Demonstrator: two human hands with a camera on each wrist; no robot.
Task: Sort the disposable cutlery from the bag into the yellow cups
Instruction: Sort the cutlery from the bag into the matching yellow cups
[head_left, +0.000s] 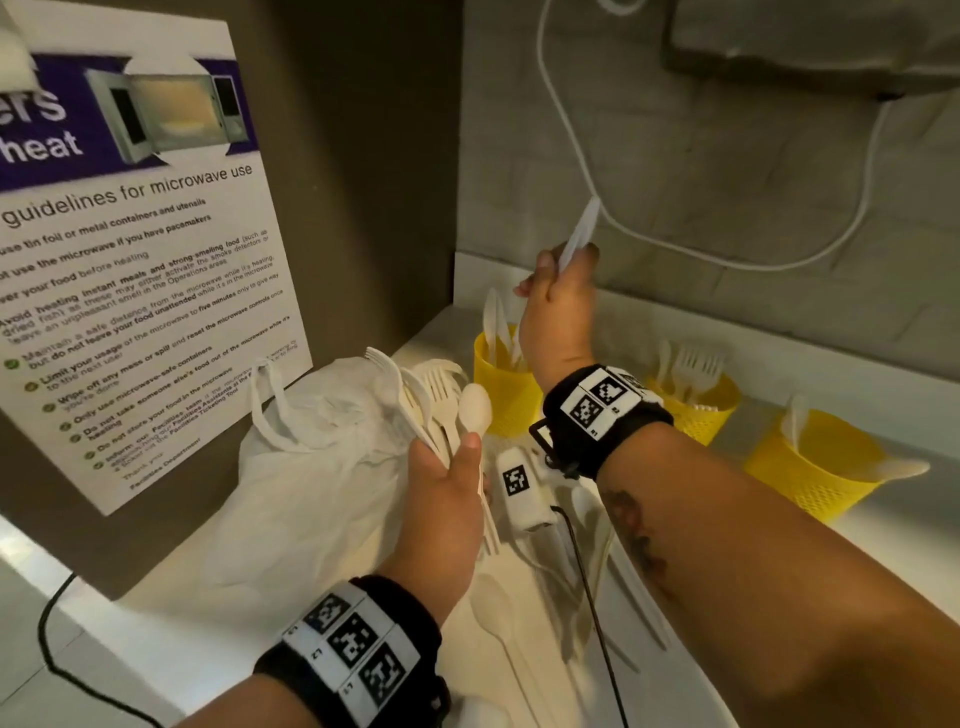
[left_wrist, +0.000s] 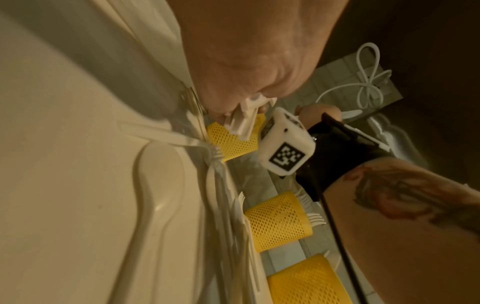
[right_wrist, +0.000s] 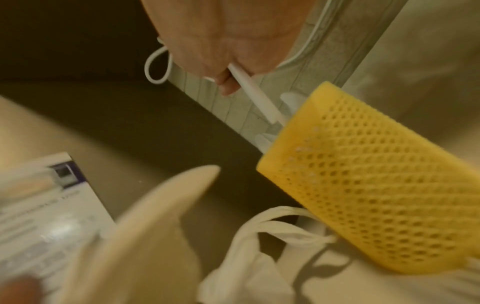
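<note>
**Knife going into the left cup; mixed bundle waiting in the other hand**

White plastic knife (head_left: 579, 234), upper centre of the head view, tilted, lower end over the leftmost yellow cup (head_left: 506, 387). Judged very light, thin, a little springy, smooth enough to slip; best taken along the handle, as here. The right-wrist view shows its lower end close to the cup's mouth, among pieces already standing in there.

Right hand (head_left: 558, 312): fingers curled narrow around the knife's middle, pinching it.

Left hand (head_left: 444, 480), lower centre: fingers and thumb closed on a loose bundle of cutlery (head_left: 441, 402), forks and a spoon fanning upward. Such a bundle likely slides apart if the hold slackens.

White bag (head_left: 311, 467) lies crumpled on the surface (head_left: 883, 525) left of centre. Middle cup (head_left: 698, 410) carries forks; right cup (head_left: 810, 467) holds what look like spoons. More pieces lie loose at lower centre. A microwave notice (head_left: 130, 260) stands at left.
</note>
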